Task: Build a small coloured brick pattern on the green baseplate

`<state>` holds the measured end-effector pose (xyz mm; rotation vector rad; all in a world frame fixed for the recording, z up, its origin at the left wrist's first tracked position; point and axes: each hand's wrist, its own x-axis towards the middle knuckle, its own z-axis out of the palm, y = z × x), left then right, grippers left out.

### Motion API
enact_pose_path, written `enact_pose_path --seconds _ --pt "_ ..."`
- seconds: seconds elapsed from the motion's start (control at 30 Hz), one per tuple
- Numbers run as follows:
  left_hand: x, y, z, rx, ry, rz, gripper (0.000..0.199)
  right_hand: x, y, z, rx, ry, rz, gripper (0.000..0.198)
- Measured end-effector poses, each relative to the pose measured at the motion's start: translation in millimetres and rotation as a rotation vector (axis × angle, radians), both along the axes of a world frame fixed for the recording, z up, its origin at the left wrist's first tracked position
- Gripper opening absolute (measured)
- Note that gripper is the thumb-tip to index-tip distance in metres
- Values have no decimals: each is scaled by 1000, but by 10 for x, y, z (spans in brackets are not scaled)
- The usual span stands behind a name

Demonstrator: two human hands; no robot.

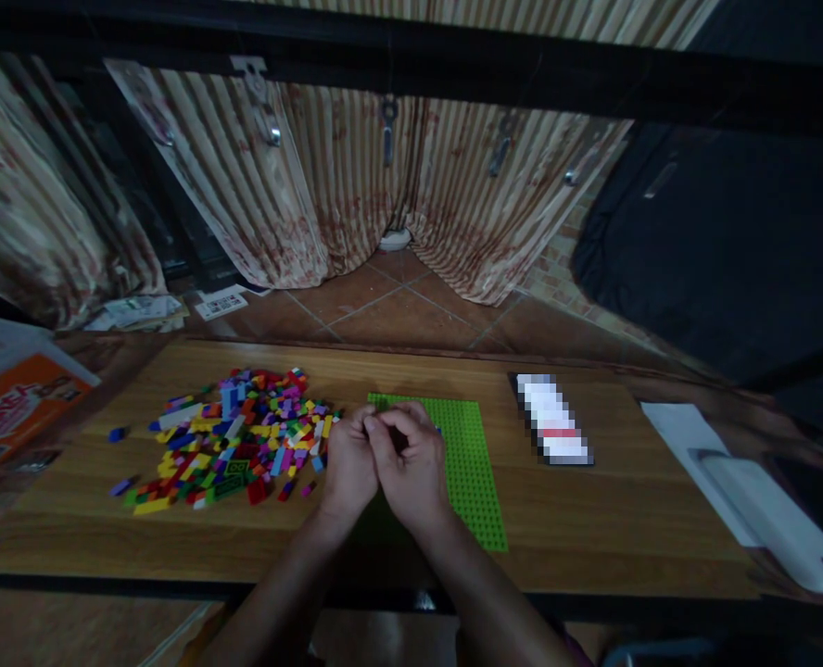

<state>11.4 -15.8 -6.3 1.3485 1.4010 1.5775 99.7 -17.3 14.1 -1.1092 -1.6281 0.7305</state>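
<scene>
My left hand [350, 460] and my right hand [411, 459] meet over the green baseplate [477, 472], fingers curled and thumbs close together. Whatever they pinch, if anything, is hidden by the fingers. A tiny bit of blue shows just right of my right hand, too small to name. To the left of my hands a spread-out heap of toy bricks [234, 431] in many colours lies on the wooden table [592, 528]. My forearms hide the lower left part of the baseplate.
A phone [554, 420] with a blurred screen lies right of the baseplate. Paper [696, 463] and a white device [779, 523] sit at the right end. An orange and clear box [26, 398] stands at the left. Striped curtains [342, 185] hang beyond the table.
</scene>
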Motion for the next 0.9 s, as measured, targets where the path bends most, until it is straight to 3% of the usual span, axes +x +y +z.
enact_pose_path --seconds 0.4,0.9 --pt "-63 5 -127 -39 0 -82 24 14 11 -37 4 -25 43 16" --pt "-40 -10 -91 -49 -46 -81 25 9 9 -26 -13 -45 40 16"
